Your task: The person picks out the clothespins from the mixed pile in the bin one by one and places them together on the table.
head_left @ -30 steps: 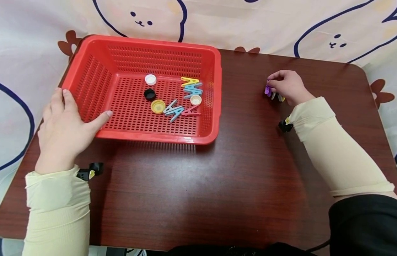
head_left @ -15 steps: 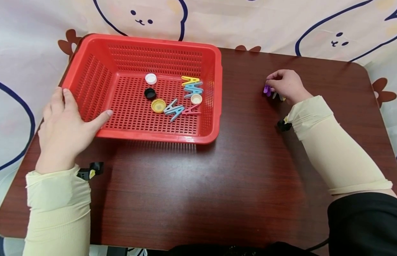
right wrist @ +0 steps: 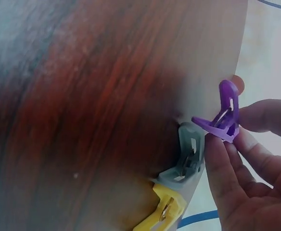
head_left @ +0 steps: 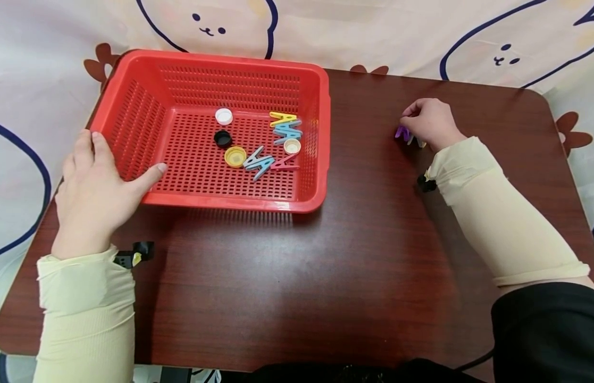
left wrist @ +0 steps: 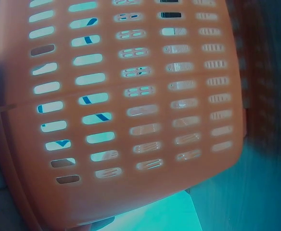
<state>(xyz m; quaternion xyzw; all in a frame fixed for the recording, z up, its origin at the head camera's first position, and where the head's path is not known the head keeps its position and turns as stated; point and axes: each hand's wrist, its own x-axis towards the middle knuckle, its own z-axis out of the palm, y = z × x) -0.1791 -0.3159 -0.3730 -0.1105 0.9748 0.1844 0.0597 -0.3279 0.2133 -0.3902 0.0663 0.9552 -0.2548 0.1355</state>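
Right wrist view shows my grip best: my right hand [head_left: 433, 123] pinches a purple clip [right wrist: 226, 130] at the far right part of the table [head_left: 277, 287]. Whether the clip touches the tabletop I cannot tell. It is small and splayed, and I have it off to one side, so an uneven squeeze could make it swivel or pop out. A grey clip [right wrist: 198, 161] sits close by my fingertips, with a yellow clip [right wrist: 174, 197] next to it; a low sweep of my fingers could catch the grey one and scatter both.

My left hand [head_left: 98, 191] lies on the corner of the red basket [head_left: 229, 202], fingers fairly straight, thumb spread over the near rim, gripping nothing firmly. Too hard a push there might slide or tilt the basket and disturb the loose caps and clips inside, among them a black cap [head_left: 223, 139].

Dark, reddish wood grain covers the table, with a pale glare near its middle and rounded corners. Light cloth [head_left: 364, 32], printed with navy-outlined animals and brown flowers, hangs behind it and at both sides. Cables [head_left: 210, 375] show below the near edge.
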